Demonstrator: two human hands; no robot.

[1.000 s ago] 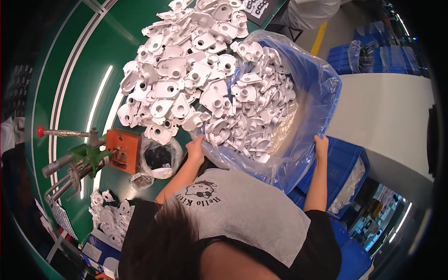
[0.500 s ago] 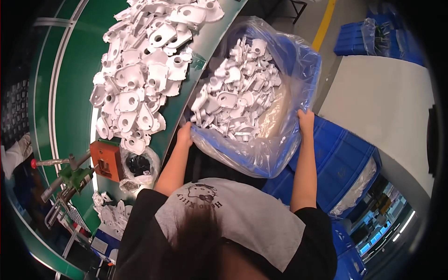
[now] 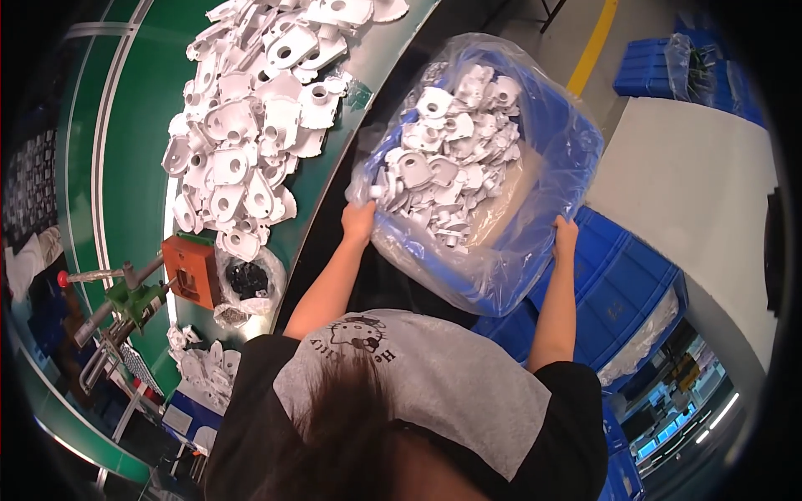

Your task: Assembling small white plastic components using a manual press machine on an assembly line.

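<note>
A blue plastic crate (image 3: 558,142), lined with a clear plastic bag (image 3: 434,271), is held in front of me, tilted. Inside it a heap of white moulded parts (image 3: 455,159), flat plates with round holes and short tubes, lies toward the left side. My left hand (image 3: 358,221) is closed on the crate's near left corner, over the bag. On the crate's right side my right hand (image 3: 565,234) grips the rim, its fingers partly hidden by the plastic.
To the left, a green workbench (image 3: 313,196) carries a long pile of similar white parts (image 3: 230,159). A green clamp (image 3: 134,301), an orange block (image 3: 192,271) and a small bagged container (image 3: 248,280) stand nearer. Stacked blue crates (image 3: 622,284) are at right beside a pale surface (image 3: 689,175).
The crate has moved to the right, away from the bench, with both hands still on it. The white parts inside have shifted and settled differently.
</note>
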